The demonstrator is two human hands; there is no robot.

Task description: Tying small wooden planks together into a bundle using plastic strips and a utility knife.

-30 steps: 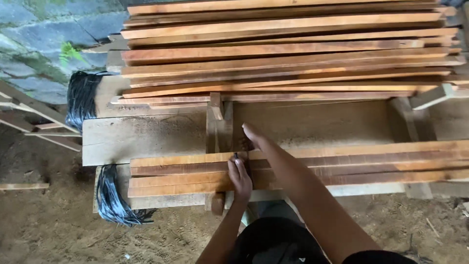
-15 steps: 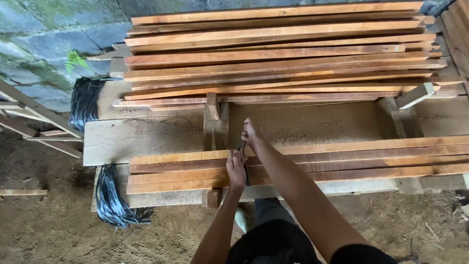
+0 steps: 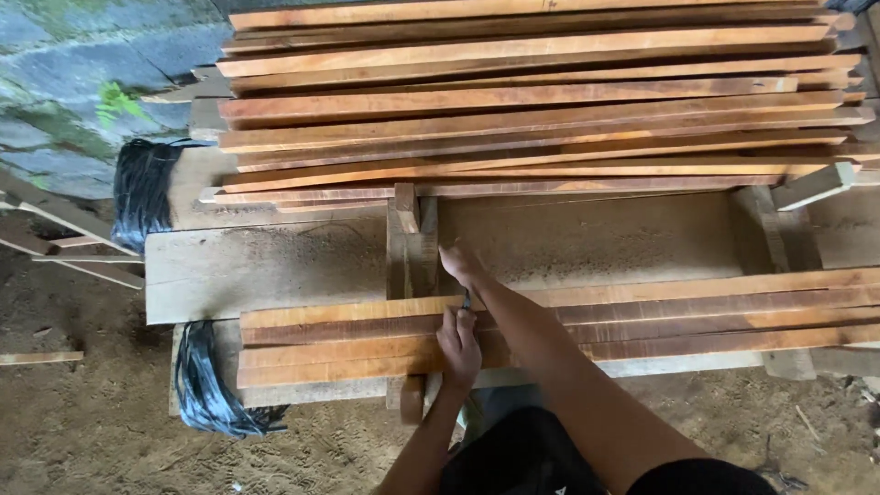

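The left hand [image 3: 459, 341] is curled closed around a small dark tool [image 3: 467, 300], its fingers folded tight, and rests on the near stack of wooden slats [image 3: 642, 316] lying across the workbench [image 3: 266, 266]. Just beyond it, the right hand [image 3: 458, 263] lies flat and open-fingered, holding nothing that I can make out, pressing on the far edge of those slats beside an upright wooden block [image 3: 410, 243]. Farther off sits a bigger pile of slats [image 3: 541, 101].
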